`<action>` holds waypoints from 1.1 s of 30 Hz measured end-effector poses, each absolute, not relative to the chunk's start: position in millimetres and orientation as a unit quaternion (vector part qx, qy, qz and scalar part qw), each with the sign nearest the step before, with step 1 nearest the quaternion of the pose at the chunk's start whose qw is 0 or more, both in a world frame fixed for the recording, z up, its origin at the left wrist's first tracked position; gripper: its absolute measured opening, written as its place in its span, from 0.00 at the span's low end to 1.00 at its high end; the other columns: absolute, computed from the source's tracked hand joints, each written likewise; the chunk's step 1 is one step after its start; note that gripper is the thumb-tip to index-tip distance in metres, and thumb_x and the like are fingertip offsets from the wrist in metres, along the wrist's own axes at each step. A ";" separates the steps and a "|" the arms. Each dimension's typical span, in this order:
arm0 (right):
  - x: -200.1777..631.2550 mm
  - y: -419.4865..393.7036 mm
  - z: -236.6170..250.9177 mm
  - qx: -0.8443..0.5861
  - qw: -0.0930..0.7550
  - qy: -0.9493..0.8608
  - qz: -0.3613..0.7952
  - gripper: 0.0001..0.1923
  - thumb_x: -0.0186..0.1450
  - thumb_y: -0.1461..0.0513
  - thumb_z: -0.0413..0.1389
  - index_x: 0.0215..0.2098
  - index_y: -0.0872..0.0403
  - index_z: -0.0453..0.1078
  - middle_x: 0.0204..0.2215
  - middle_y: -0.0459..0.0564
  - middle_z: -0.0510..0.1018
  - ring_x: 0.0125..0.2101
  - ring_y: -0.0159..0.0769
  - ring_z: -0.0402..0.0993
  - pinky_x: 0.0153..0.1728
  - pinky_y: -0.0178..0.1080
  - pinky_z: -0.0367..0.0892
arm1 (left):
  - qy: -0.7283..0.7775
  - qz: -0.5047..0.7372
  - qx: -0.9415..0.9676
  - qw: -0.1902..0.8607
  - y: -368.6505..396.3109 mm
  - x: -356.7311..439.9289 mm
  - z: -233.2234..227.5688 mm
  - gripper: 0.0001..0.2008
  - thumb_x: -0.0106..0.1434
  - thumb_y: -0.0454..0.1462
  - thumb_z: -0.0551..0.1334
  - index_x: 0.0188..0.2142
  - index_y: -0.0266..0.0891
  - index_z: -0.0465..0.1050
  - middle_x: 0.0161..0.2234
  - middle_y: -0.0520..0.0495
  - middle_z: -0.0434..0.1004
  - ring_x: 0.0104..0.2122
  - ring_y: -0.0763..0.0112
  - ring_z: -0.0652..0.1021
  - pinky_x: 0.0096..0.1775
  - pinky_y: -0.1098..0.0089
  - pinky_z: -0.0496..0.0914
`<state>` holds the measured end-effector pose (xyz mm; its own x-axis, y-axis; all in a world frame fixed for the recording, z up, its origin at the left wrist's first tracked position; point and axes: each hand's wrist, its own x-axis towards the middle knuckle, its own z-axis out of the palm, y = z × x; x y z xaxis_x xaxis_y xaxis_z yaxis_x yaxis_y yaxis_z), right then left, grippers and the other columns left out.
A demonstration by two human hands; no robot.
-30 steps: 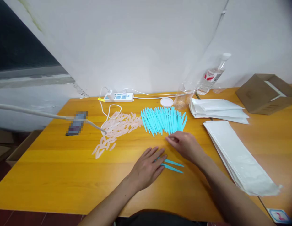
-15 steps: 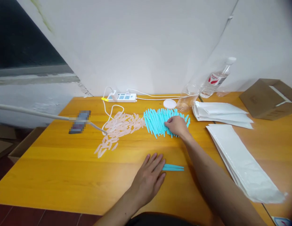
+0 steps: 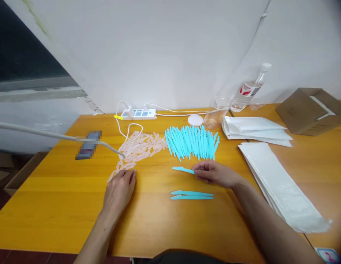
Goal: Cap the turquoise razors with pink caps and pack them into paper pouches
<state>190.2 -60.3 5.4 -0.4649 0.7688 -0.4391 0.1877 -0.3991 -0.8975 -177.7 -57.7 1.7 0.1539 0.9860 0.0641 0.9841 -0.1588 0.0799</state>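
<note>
My right hand [image 3: 214, 173] pinches one end of a turquoise eyebrow razor [image 3: 183, 169], held just above the table with its other end pointing left. Nearer to me, two similar turquoise razors [image 3: 191, 195] lie side by side on the wood. Behind my right hand spreads a pile of turquoise razors [image 3: 191, 143]. My left hand [image 3: 119, 189] is at the near edge of a heap of small pale pink, see-through caps [image 3: 143, 147]. Its fingers are curled together, and what they pinch, if anything, is hidden.
A white cable [image 3: 57, 135] crosses above a phone [image 3: 88, 145] at the left. A power strip [image 3: 139, 114], round lid [image 3: 195, 120], clear jar [image 3: 215, 113] and water bottle [image 3: 247, 91] line the wall. White pouches [image 3: 280, 183] and a cardboard box [image 3: 305, 112] are at the right.
My right hand has drawn a razor out of the turquoise pile towards me. My left hand has left the two razors, moved left to the pink caps and curled its fingers.
</note>
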 end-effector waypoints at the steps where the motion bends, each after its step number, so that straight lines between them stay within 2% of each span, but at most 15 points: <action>1: 188.8 -62.4 1.9 -0.473 0.202 -0.514 0.687 0.21 0.61 0.46 0.61 0.33 0.56 0.71 0.22 0.40 0.68 0.19 0.24 0.56 0.20 0.31 0.50 | 0.647 0.051 0.760 0.024 -57.8 -173.0 2.3 0.15 0.70 0.38 0.53 0.44 0.39 0.79 0.38 0.41 0.81 0.36 0.57 0.80 0.37 0.63 0.71; 3: 187.0 -64.3 -3.4 -0.477 0.193 -0.518 0.683 0.20 0.61 0.46 0.61 0.35 0.56 0.72 0.21 0.38 0.66 0.19 0.23 0.53 0.20 0.32 0.47 | 0.629 0.081 0.767 0.092 -57.3 -162.0 2.5 0.14 0.69 0.38 0.55 0.46 0.40 0.78 0.35 0.43 0.80 0.33 0.61 0.79 0.37 0.65 0.70; 5: 186.5 -65.0 -5.5 -0.481 0.188 -0.518 0.682 0.21 0.61 0.46 0.61 0.36 0.55 0.72 0.21 0.37 0.65 0.19 0.23 0.52 0.20 0.32 0.46 | 0.598 0.145 0.755 0.227 -56.5 -148.4 1.1 0.14 0.68 0.41 0.57 0.47 0.41 0.78 0.33 0.46 0.80 0.32 0.65 0.78 0.36 0.68 0.70; 8: 186.9 -66.7 -3.1 -0.481 0.186 -0.526 0.676 0.21 0.61 0.46 0.60 0.36 0.55 0.71 0.22 0.37 0.65 0.19 0.24 0.51 0.21 0.32 0.46 | 0.559 0.239 0.646 0.461 -56.4 -124.5 -2.1 0.16 0.66 0.47 0.61 0.41 0.37 0.76 0.29 0.48 0.79 0.27 0.69 0.77 0.32 0.70 0.71; 11: 187.1 -69.0 1.5 -0.480 0.189 -0.540 0.665 0.20 0.62 0.46 0.60 0.33 0.55 0.71 0.23 0.38 0.66 0.21 0.24 0.53 0.23 0.33 0.48 | 0.544 0.305 0.536 0.569 -57.7 -102.9 -3.6 0.18 0.61 0.49 0.67 0.36 0.36 0.74 0.28 0.48 0.79 0.26 0.71 0.78 0.33 0.71 0.73; 16: 187.1 -69.8 2.5 -0.477 0.192 -0.561 0.649 0.19 0.63 0.46 0.58 0.34 0.55 0.72 0.22 0.38 0.64 0.22 0.26 0.53 0.25 0.33 0.50 | 0.557 0.336 0.500 0.572 -62.1 -86.5 -6.4 0.20 0.57 0.51 0.71 0.35 0.35 0.76 0.27 0.47 0.80 0.27 0.70 0.79 0.33 0.70 0.74; 21: 188.8 -70.2 -3.3 -0.457 0.198 -0.581 0.644 0.21 0.65 0.45 0.56 0.36 0.55 0.73 0.24 0.39 0.64 0.25 0.27 0.55 0.27 0.34 0.51 | 0.562 0.324 0.508 0.566 -65.0 -92.3 -10.2 0.21 0.56 0.51 0.70 0.35 0.35 0.77 0.26 0.48 0.80 0.26 0.71 0.78 0.32 0.71 0.73; 28: 186.0 -70.6 -2.5 -0.449 0.198 -0.585 0.646 0.21 0.67 0.46 0.55 0.37 0.55 0.72 0.23 0.39 0.62 0.24 0.27 0.52 0.25 0.33 0.49 | 0.547 0.312 0.525 0.572 -69.4 -96.4 -9.3 0.19 0.59 0.50 0.69 0.35 0.35 0.77 0.26 0.48 0.79 0.26 0.72 0.77 0.33 0.71 0.71; 33: 177.7 -74.9 0.2 -0.457 0.198 -0.637 0.588 0.19 0.67 0.48 0.54 0.32 0.55 0.75 0.22 0.42 0.68 0.24 0.29 0.59 0.25 0.33 0.53 | 0.532 0.271 0.585 0.549 -77.7 -80.8 -9.6 0.16 0.63 0.48 0.66 0.35 0.36 0.78 0.29 0.46 0.81 0.28 0.69 0.78 0.32 0.70 0.71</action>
